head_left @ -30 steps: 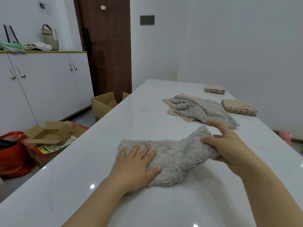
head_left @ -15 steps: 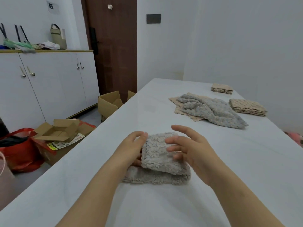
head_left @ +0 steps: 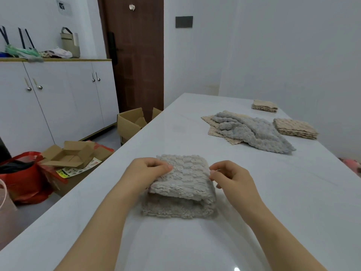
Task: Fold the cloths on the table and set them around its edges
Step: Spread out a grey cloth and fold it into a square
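A lived-in room of a home: a long glossy white table (head_left: 175, 124) stands by bare white walls. Left of the table are white cupboards with metal handles (head_left: 58, 98), a dark brown wooden door (head_left: 136, 55) and open brown cardboard boxes (head_left: 70, 153) on the floor.

No word or number can be read with certainty.

Plaque (head_left: 62, 5), on the wall between 10 and 11 o'clock in the view: a dark plate bearing one pale mark shaped like a V or a tick. Nothing further is legible on it.

Leaflet (head_left: 78, 170), at 8 o'clock, lying on the floor just under the open carton (head_left: 68, 155): green and yellow printed blocks, with lettering too small to read.
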`<state>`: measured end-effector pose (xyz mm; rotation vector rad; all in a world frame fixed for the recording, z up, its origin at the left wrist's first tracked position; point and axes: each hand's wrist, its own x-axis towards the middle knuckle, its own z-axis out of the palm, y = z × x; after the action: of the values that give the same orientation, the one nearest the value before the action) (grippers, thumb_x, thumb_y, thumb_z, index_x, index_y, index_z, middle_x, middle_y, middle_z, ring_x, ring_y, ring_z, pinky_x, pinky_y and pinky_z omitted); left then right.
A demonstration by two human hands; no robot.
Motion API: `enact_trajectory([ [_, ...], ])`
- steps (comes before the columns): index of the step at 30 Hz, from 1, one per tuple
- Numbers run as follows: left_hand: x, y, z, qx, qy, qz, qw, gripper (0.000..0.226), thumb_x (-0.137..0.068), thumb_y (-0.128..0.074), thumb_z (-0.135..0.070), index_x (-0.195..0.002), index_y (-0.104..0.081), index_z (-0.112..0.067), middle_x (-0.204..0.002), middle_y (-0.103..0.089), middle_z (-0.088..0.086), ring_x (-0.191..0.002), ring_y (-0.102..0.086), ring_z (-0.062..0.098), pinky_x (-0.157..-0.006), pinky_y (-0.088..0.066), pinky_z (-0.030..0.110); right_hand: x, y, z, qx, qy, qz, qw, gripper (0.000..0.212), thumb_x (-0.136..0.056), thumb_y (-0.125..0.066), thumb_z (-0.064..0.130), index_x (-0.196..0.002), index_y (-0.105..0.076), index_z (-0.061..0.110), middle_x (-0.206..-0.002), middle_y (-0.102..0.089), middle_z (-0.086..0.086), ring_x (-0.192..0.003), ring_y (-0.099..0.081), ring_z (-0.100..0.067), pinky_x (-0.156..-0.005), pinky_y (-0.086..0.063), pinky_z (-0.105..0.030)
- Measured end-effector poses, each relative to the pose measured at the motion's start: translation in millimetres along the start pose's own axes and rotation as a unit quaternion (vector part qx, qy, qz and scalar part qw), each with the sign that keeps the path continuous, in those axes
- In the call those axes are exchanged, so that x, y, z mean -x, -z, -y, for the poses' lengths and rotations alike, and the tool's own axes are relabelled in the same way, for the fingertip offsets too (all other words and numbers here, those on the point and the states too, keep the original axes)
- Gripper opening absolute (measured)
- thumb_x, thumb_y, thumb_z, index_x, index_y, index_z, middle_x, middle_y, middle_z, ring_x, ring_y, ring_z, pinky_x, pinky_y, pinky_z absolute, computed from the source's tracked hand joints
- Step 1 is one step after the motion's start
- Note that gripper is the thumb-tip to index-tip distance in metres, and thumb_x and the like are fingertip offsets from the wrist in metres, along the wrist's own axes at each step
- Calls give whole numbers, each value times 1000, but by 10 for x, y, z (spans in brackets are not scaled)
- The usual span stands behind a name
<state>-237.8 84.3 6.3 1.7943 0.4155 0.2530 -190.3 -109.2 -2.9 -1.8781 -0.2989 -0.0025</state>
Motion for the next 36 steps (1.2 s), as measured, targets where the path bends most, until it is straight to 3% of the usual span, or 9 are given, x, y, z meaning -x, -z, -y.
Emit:
enact_trajectory([
  [6,-37,85,90,-221,27,20,975,21,-81,-62,-49,-79,-69,-30,-93,-66,-8,-93,-57,15,-86,-45,32,2,-38,-50,100,34,41,994,12,-83,-61,20,-76,-64,29,-67,-61,10,-53,-48,2,-54,-39,-14],
  [10,-40,4,36,-384,-109,-45,916,29,-92,-44,-47,-120,-52,-41,-152,-22,-7,-140,-11,23,-111,-20,40,36,-108,-34,214,167,2,962,18,-85,-53,39,-99,-62,32,-95,-56,18,-83,-45,4,-76,-35,-17],
  [12,-69,-86,84,-418,-144,-15,897,43,-97,-32,-45,-140,-31,-39,-157,-1,-10,-145,7,20,-116,-8,42,52,-176,-24,268,206,54,940,54,-80,-32,58,-121,-56,33,-126,-49,19,-115,-38,-3,-93,-27,-18],
  [14,-82,-191,203,-459,-130,34,878,49,-98,-23,-45,-146,-16,-37,-158,3,-11,-145,11,19,-117,-3,44,70,-224,-55,342,190,119,912,63,-80,-17,61,-135,-40,40,-146,-29,24,-135,-18,-5,-105,-15,-24],
  [20,-40,-312,410,-465,-83,54,880,48,-99,-15,-45,-147,-10,-39,-157,-1,-14,-145,6,12,-117,1,44,101,-155,-194,378,89,200,900,43,-99,-24,36,-141,-24,45,-154,-11,24,-145,2,-8,-115,-1,-32],
  [25,-28,-285,392,-467,-95,57,877,48,-99,-17,-44,-146,-17,-37,-157,-9,-13,-146,-1,13,-117,-3,44,68,-197,-193,289,69,163,941,40,-99,-24,40,-132,-47,39,-149,-31,19,-141,-20,-7,-117,-11,-35],
  [29,49,-270,409,-424,-114,-67,896,52,-93,-36,-52,-140,-32,-32,-148,-33,-7,-136,-28,18,-108,-23,36,100,-187,-241,287,87,82,951,38,-93,-43,46,-128,-51,35,-143,-42,13,-132,-36,-12,-110,-26,-32],
  [32,88,-219,378,-451,-19,-121,884,81,-82,-39,-69,-146,-16,-23,-142,-38,6,-129,-35,28,-102,-29,40,102,-175,-250,326,30,39,944,63,-82,-52,58,-136,-39,26,-137,-45,4,-128,-35,-20,-103,-28,-33],
  [36,96,-164,388,-487,27,-129,864,81,-75,-35,-78,-128,-43,-17,-124,-55,7,-117,-46,30,-91,-32,41,85,-195,-226,378,0,42,925,45,-79,-47,65,-91,-54,22,-99,-52,2,-107,-39,-22,-87,-27,-33],
])
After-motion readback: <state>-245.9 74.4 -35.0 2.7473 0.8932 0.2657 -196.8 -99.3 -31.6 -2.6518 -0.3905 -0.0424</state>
